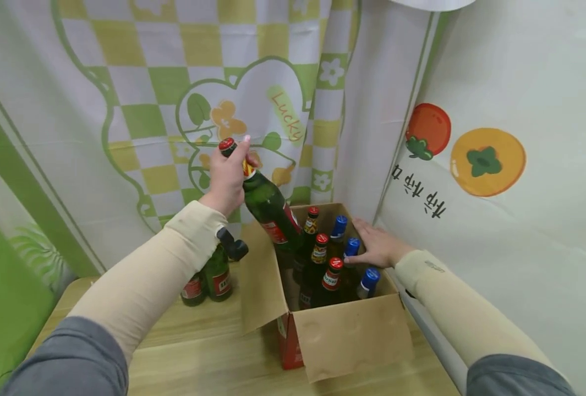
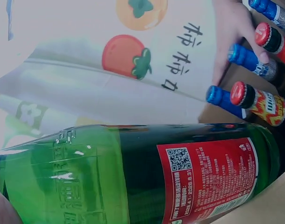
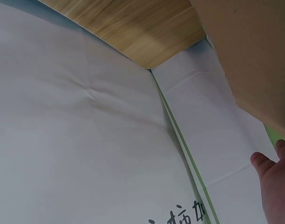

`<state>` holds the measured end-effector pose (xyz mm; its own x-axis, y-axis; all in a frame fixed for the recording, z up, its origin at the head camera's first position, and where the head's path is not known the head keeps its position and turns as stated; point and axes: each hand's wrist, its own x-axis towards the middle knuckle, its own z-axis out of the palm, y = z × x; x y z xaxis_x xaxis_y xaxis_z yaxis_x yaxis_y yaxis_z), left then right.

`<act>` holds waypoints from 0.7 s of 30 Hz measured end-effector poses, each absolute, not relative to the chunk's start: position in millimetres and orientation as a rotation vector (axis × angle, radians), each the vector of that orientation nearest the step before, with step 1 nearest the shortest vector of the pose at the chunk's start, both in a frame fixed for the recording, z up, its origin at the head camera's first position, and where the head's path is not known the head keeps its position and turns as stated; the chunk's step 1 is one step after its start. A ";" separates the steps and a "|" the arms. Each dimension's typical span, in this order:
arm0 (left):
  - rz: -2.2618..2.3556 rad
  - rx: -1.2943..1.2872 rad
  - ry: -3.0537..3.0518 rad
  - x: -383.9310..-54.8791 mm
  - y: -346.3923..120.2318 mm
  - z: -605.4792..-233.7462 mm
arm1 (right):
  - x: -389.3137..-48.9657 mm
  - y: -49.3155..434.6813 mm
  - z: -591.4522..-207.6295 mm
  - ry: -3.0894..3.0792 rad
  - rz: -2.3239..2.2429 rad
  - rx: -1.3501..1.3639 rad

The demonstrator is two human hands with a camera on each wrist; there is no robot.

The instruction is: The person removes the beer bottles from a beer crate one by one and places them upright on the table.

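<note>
Left hand (image 1: pixel 227 181) gripping a green glass bottle with a red cap and red label (image 1: pixel 265 203); right hand (image 1: pixel 379 245) spread at an open brown cardboard box (image 1: pixel 354 338).

Near the centre of the head view, the left fingers are curled tight round the tilted bottle's neck, its base over the box's left part. Right of centre, the right fingers lie nearly straight at the box's right edge, grasping nothing, the thumb near blue-capped glass bottles (image 1: pixel 352 246); whether it touches one cannot be told.
</note>
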<state>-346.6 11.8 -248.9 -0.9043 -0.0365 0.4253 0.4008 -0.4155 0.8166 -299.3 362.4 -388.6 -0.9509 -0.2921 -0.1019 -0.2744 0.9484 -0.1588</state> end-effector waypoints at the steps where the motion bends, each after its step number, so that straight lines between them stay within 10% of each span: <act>1: -2.398 -0.483 -1.498 -346.3 8.5 -246.5 | -299.2 362.1 -388.7 2.980 -0.212 -0.440; 21: -2.234 -0.455 -1.761 -316.8 -78.9 -218.8 | -297.2 360.3 -391.8 3.011 -0.280 -0.517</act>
